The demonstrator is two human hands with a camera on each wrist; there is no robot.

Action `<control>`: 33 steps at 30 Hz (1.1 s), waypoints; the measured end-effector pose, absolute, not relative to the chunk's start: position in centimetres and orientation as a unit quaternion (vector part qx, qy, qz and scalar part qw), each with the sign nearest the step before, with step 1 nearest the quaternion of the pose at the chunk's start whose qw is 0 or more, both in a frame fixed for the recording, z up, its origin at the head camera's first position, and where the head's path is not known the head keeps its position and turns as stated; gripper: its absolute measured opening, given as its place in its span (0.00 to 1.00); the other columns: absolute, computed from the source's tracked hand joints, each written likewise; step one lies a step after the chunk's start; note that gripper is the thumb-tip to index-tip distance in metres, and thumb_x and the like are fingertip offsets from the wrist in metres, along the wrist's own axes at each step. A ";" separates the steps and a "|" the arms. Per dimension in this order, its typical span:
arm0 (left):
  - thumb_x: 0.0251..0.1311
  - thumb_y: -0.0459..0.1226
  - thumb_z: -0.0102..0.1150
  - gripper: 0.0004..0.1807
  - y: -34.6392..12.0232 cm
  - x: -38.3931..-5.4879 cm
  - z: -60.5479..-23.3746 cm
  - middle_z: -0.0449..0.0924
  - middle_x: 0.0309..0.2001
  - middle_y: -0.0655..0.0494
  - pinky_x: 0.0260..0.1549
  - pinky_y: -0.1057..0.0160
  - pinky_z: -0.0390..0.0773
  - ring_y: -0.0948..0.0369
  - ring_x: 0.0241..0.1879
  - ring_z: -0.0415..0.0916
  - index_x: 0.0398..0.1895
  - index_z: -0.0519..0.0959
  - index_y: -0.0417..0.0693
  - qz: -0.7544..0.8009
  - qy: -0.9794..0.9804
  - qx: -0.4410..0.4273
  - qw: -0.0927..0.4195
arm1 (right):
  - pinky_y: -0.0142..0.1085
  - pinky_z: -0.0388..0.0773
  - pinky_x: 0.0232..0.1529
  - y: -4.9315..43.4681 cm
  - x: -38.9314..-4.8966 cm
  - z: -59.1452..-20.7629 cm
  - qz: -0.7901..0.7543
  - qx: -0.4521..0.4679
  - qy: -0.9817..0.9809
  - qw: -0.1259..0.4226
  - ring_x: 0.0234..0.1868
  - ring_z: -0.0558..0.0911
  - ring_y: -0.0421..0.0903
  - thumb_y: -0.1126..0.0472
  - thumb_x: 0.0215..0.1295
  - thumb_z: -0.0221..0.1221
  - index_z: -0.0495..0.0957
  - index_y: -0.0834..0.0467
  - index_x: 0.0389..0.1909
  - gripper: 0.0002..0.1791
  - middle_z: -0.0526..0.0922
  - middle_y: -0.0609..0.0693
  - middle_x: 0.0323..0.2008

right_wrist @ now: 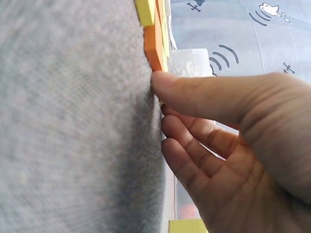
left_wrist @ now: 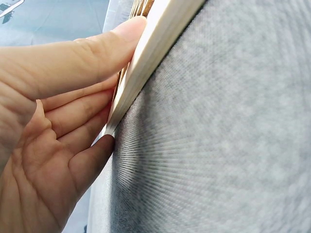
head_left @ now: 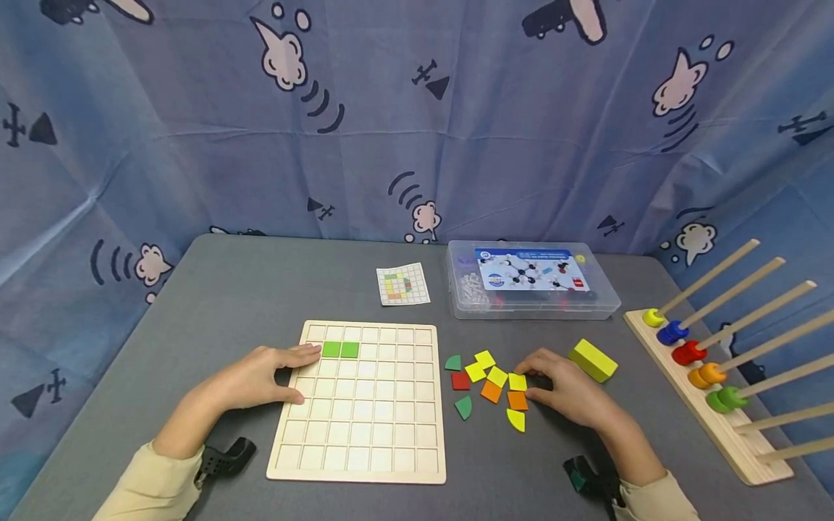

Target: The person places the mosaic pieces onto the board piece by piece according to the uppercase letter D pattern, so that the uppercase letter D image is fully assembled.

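My left hand [head_left: 263,373] rests at the left edge of a wooden grid board [head_left: 365,420], fingertips over its upper-left squares. In the left wrist view the thumb [left_wrist: 107,51] lies against the board's rim. Two green square tiles [head_left: 341,350] sit side by side near the board's top left, just right of those fingertips. On the right, my right hand [head_left: 567,383] has its index fingertip by a yellow square tile [head_left: 517,382] and its thumb by an orange square tile [head_left: 517,401]. The right wrist view shows that thumb [right_wrist: 194,94] close to the orange tile, other fingers loosely bent near the tabletop.
Yellow, orange, red [head_left: 460,380] and green tiles lie loose between board and right hand. Behind are a pattern card [head_left: 402,284] and a clear plastic case [head_left: 534,307]. A yellow block [head_left: 593,360] and a wooden peg rack [head_left: 710,405] with colored rings stand right.
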State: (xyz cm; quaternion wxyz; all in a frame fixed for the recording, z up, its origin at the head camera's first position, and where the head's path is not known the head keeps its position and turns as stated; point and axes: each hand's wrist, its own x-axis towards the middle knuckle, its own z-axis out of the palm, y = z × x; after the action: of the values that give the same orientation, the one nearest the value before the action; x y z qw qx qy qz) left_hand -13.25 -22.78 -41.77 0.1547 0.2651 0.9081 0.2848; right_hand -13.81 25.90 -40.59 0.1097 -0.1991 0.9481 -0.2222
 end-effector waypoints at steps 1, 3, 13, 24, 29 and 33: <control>0.49 0.47 0.69 0.40 -22.8 -13.2 -41.8 0.64 0.69 0.53 0.58 0.46 0.68 0.49 0.68 0.60 0.66 0.69 0.46 0.284 0.908 0.265 0.155 | 0.43 0.77 0.44 25.9 -13.8 -40.6 -0.224 -0.196 0.948 0.109 0.42 0.76 0.43 0.66 0.54 0.67 0.81 0.56 0.45 0.15 0.78 0.46 0.42; 0.49 0.47 0.69 0.39 -22.8 -13.3 -41.8 0.64 0.69 0.53 0.58 0.45 0.68 0.49 0.68 0.60 0.66 0.69 0.46 0.283 0.909 0.265 0.155 | 0.43 0.77 0.44 25.9 -13.9 -40.7 -0.228 -0.189 0.949 0.107 0.42 0.76 0.43 0.66 0.54 0.66 0.81 0.56 0.44 0.15 0.78 0.47 0.42; 0.49 0.48 0.69 0.39 -22.7 -13.3 -41.6 0.65 0.68 0.51 0.58 0.45 0.67 0.47 0.68 0.60 0.65 0.70 0.45 0.283 0.908 0.269 0.150 | 0.45 0.78 0.45 25.1 -13.6 -39.8 -0.248 -0.177 0.948 0.092 0.43 0.79 0.45 0.64 0.56 0.65 0.80 0.55 0.45 0.14 0.81 0.47 0.42; 0.49 0.47 0.69 0.38 -22.8 -13.2 -41.5 0.65 0.68 0.51 0.58 0.45 0.67 0.47 0.68 0.60 0.65 0.70 0.45 0.282 0.909 0.269 0.148 | 0.47 0.78 0.48 20.4 -14.3 -38.5 -0.281 -0.226 0.930 0.078 0.45 0.80 0.49 0.64 0.58 0.65 0.80 0.56 0.47 0.15 0.80 0.48 0.45; 0.49 0.47 0.69 0.39 -22.9 -13.2 -41.6 0.64 0.68 0.50 0.59 0.45 0.67 0.48 0.68 0.60 0.65 0.70 0.45 0.286 0.908 0.266 0.149 | 0.45 0.79 0.47 17.0 -15.3 -38.1 -0.291 -0.259 0.917 0.079 0.46 0.80 0.48 0.63 0.58 0.65 0.80 0.56 0.48 0.16 0.80 0.49 0.45; 0.48 0.48 0.70 0.40 -22.8 -13.2 -41.6 0.63 0.69 0.52 0.60 0.45 0.66 0.49 0.69 0.59 0.66 0.69 0.46 0.288 0.909 0.256 0.157 | 0.44 0.79 0.47 14.3 -16.1 -37.9 -0.286 -0.294 0.909 0.079 0.46 0.80 0.47 0.62 0.58 0.65 0.80 0.56 0.49 0.16 0.80 0.48 0.45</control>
State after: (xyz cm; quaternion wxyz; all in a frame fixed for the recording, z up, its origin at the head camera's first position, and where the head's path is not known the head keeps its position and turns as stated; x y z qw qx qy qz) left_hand -13.19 -22.78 -41.56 0.1570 0.2558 0.9093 0.2884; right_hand -16.09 14.29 -37.92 0.0793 -0.2943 0.9086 -0.2856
